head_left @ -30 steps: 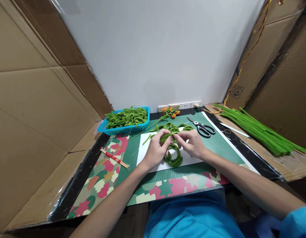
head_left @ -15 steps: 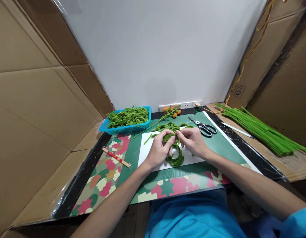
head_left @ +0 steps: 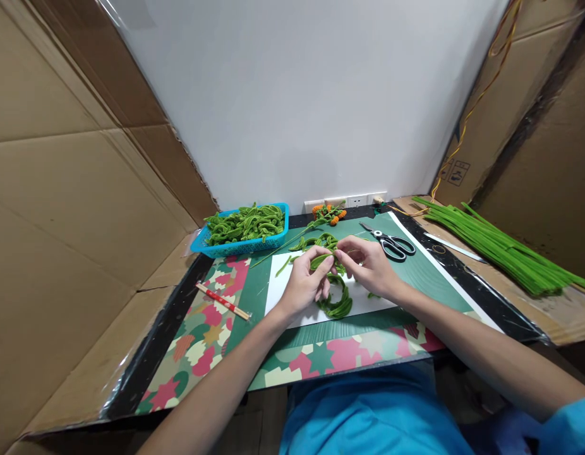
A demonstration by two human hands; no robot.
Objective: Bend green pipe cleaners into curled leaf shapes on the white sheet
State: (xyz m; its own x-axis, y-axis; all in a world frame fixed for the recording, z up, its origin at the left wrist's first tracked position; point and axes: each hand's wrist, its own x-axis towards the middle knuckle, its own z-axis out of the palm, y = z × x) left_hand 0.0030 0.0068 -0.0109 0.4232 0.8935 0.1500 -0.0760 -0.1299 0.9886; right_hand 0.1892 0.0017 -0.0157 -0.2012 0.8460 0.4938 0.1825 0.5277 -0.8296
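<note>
My left hand [head_left: 306,283] pinches a fuzzy green pipe cleaner [head_left: 321,260] above a sheet of white paper [head_left: 279,285]. Fingertip to fingertip with it, my right hand [head_left: 368,265] is closed at the same piece's right end; the exact grip is partly hidden by the fingers. Just below the hands, a curled bundle of green pipe cleaners [head_left: 338,309] lies on the paper. Behind them more bent green pieces [head_left: 325,240] are spread, partly covered by my hands.
A blue basket [head_left: 273,241] heaped with bent green pieces stands back left. Orange flowers [head_left: 330,213] on a green stem lie at the back. Black-handled scissors [head_left: 392,245] rest right of my hands. Wrapped chopsticks [head_left: 222,301] lie left. Straight green pipe cleaners [head_left: 505,253] are piled far right.
My right hand has risen slightly, its back turned up more, fingers still near the left fingertips. My left hand has barely shifted. The things on the table stay where they were.
</note>
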